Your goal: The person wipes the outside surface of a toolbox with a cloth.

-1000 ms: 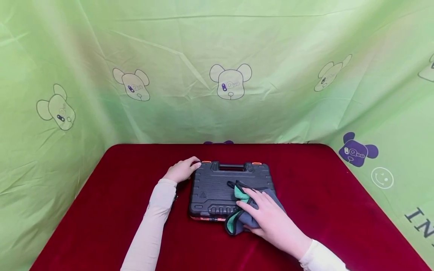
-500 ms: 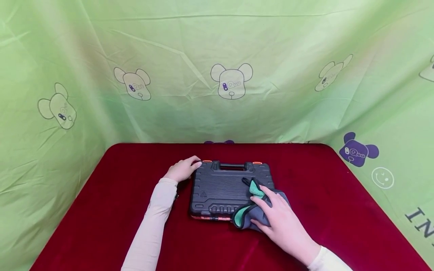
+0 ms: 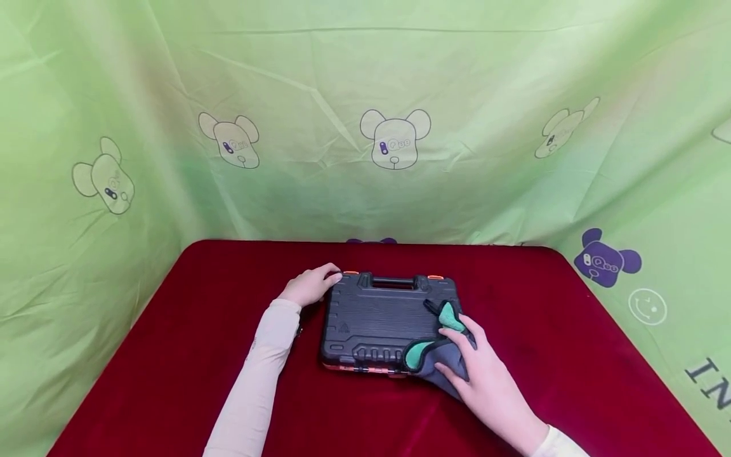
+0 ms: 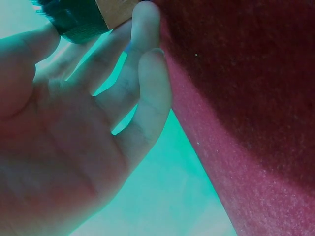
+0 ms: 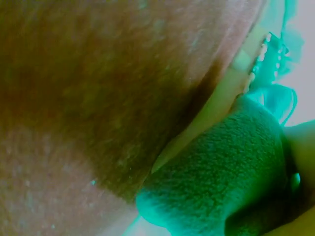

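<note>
A black hard plastic carry case [image 3: 374, 317] lies flat on the table, its handle on the far side and an orange lower edge showing in front. My left hand [image 3: 307, 287] grips its far left corner; in the left wrist view the thumb is at the dark shell of the case [image 4: 81, 22] with fingertips by its lighter side. Over the near right corner, my right hand [image 3: 491, 381] holds a bunched grey cloth [image 3: 442, 365] with green lining and black trim. That cloth [image 5: 216, 172] fills the lower part of the right wrist view.
Dark red fabric covers the table [image 3: 188, 355]. Behind it and at both sides hangs a light green curtain [image 3: 297, 190] printed with bear heads. Two orange tabs sit by the handle [image 3: 394, 281] of the case.
My right hand has moved to the right with the cloth, from the front middle of the lid to its near right corner. The left hand has stayed at the far left corner.
</note>
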